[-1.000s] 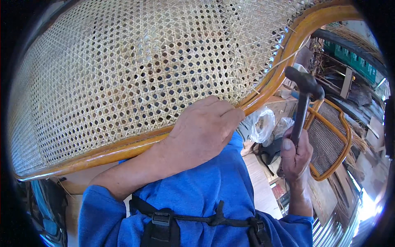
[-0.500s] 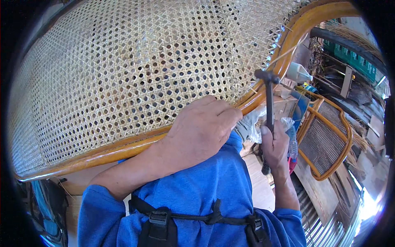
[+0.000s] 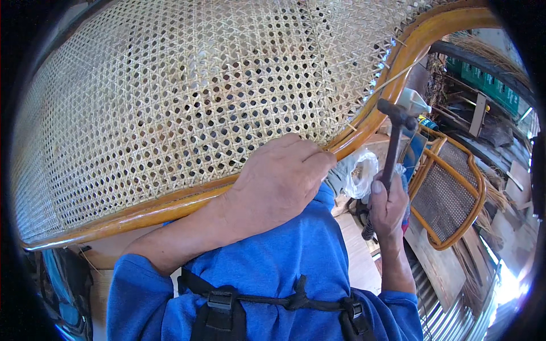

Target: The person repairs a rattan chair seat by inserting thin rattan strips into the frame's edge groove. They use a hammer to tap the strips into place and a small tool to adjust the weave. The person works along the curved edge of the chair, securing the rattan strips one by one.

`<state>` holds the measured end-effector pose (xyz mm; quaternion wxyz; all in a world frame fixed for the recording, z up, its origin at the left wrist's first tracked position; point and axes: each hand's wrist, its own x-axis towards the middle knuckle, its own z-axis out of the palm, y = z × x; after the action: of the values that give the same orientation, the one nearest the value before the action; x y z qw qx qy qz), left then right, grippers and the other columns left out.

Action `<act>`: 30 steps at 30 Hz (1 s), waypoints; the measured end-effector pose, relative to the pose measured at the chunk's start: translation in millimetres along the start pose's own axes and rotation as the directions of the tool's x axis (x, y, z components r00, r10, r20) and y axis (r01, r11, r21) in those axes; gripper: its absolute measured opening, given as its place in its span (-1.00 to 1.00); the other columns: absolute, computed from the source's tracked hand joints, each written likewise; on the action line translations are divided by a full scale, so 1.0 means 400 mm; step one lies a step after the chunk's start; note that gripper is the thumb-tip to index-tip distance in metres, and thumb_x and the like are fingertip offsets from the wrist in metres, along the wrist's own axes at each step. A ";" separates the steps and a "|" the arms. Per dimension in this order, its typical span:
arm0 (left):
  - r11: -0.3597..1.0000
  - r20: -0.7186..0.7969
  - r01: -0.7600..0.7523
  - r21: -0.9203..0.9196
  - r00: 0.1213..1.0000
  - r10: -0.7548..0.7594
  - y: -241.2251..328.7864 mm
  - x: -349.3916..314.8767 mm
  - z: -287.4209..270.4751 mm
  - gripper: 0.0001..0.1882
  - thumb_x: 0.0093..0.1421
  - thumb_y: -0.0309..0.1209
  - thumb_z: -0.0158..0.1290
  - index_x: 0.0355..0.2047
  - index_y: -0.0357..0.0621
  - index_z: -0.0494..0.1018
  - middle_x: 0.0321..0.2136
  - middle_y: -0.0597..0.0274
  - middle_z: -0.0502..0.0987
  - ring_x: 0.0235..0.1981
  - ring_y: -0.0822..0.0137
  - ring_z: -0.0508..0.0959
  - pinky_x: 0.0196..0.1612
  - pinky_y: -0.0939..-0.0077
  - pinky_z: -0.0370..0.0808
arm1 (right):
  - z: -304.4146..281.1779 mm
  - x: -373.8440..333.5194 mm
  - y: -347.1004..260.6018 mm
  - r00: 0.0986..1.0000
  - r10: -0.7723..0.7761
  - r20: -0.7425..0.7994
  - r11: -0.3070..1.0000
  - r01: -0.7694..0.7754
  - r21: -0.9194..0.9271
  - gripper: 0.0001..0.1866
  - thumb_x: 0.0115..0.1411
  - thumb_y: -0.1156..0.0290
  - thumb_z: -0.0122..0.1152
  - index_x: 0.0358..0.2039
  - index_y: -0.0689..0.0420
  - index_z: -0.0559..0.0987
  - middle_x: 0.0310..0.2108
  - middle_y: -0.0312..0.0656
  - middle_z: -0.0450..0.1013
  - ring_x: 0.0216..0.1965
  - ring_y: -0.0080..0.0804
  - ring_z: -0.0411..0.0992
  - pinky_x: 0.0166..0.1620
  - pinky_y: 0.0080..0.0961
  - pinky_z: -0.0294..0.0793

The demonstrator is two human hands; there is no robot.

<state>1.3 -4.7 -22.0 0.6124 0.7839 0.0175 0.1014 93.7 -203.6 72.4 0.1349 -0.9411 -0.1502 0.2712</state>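
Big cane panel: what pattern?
The big cane panel is an open lattice of crossing pale strands with small holes, best seen in the head view.

Pale lettering on green crates (image 3: 490, 85), right background; too small to read.

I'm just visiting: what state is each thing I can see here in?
Left hand: resting at the frame's edge, fingertips hidden
Right hand: closed around the hammer's handle
Hammer: gripped, head uppermost
Cane webbing: woven, spread across the frame
Wooden frame: glossy, curved at right
Cane strand: lying across the frame, one end loose
Plastic bag: crumpled
Smaller caned frame: woven, unheld
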 end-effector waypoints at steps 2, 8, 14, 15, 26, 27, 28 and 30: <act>1.000 -0.015 -0.003 -0.002 1.000 0.003 -0.002 0.001 0.003 -0.78 -0.09 -0.59 0.12 -0.35 -0.20 0.47 -0.42 0.14 0.51 -0.40 0.15 0.50 -0.34 0.32 0.45 | -0.012 0.006 -0.017 1.000 -0.028 0.014 0.994 0.029 -0.103 -0.76 0.20 0.29 0.01 -0.33 0.25 0.40 -0.59 0.03 0.42 -0.60 -0.01 0.43 -0.46 -0.27 0.42; 1.000 0.005 -0.009 0.007 1.000 0.009 -0.001 0.002 -0.001 -0.77 -0.10 -0.58 0.13 -0.35 -0.20 0.47 -0.43 0.15 0.50 -0.39 0.15 0.50 -0.33 0.34 0.45 | -0.051 0.017 -0.073 0.999 0.016 0.030 0.931 -0.004 -0.365 -0.81 0.14 0.40 0.09 -0.27 0.21 0.39 -0.56 0.03 0.41 -0.56 -0.06 0.45 -0.46 -0.27 0.41; 0.999 0.026 -0.029 0.029 0.999 0.028 -0.004 -0.002 -0.002 -0.71 -0.10 -0.54 0.13 -0.28 -0.19 0.46 -0.39 0.15 0.49 -0.36 0.15 0.49 -0.30 0.32 0.45 | -0.121 0.033 -0.140 0.997 -0.043 0.058 0.953 0.059 -0.297 -0.77 0.18 0.37 0.06 -0.22 0.25 0.42 -0.54 -0.02 0.33 -0.52 -0.21 0.39 -0.40 -0.39 0.37; 0.999 0.045 -0.029 0.032 0.999 0.028 -0.005 -0.004 -0.003 -0.70 -0.10 -0.53 0.13 -0.27 -0.18 0.46 -0.39 0.15 0.49 -0.35 0.15 0.49 -0.29 0.32 0.45 | -0.141 0.044 -0.145 0.992 -0.029 0.123 0.938 0.069 -0.339 -0.74 0.19 0.36 0.03 -0.17 0.25 0.41 -0.52 -0.05 0.34 -0.50 -0.28 0.37 -0.36 -0.44 0.36; 1.000 0.063 -0.025 0.001 0.998 0.025 -0.004 0.001 -0.009 -0.73 -0.07 -0.54 0.12 -0.28 -0.20 0.46 -0.38 0.14 0.50 -0.35 0.14 0.49 -0.28 0.31 0.45 | -0.184 0.071 -0.180 0.961 0.015 0.276 0.705 0.186 -0.685 -0.66 0.26 0.14 -0.06 -0.25 0.21 0.38 -0.59 0.03 0.35 -0.56 0.00 0.43 -0.45 -0.22 0.38; 0.999 0.038 -0.027 -0.020 0.999 0.028 -0.007 -0.003 -0.004 -0.73 -0.07 -0.54 0.12 -0.29 -0.20 0.46 -0.39 0.14 0.50 -0.36 0.14 0.49 -0.28 0.30 0.45 | -0.185 0.073 -0.179 0.961 0.020 0.277 0.714 0.180 -0.676 -0.65 0.26 0.13 -0.06 -0.26 0.21 0.37 -0.59 0.04 0.36 -0.55 0.02 0.43 -0.45 -0.21 0.38; 1.000 0.044 -0.018 -0.008 0.999 0.018 -0.008 -0.003 -0.003 -0.73 -0.07 -0.55 0.11 -0.29 -0.20 0.46 -0.39 0.14 0.50 -0.37 0.14 0.50 -0.29 0.31 0.45 | -0.186 0.072 -0.187 0.967 -0.028 0.253 0.761 0.184 -0.622 -0.67 0.26 0.14 -0.06 -0.28 0.20 0.37 -0.59 0.05 0.36 -0.54 0.05 0.43 -0.45 -0.19 0.38; 1.000 0.060 -0.003 0.016 0.998 0.002 -0.009 -0.002 -0.003 -0.74 -0.07 -0.56 0.11 -0.30 -0.20 0.47 -0.39 0.14 0.50 -0.38 0.15 0.50 -0.31 0.31 0.46 | -0.189 0.064 -0.206 0.975 -0.115 0.188 0.841 0.196 -0.504 -0.71 0.26 0.18 -0.06 -0.32 0.19 0.36 -0.57 0.07 0.38 -0.52 0.09 0.42 -0.46 -0.15 0.37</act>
<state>0.8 -2.5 -25.1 0.6062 0.7914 -0.0010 0.0786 138.7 -131.9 149.6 -0.1140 -0.9040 -0.3033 0.2790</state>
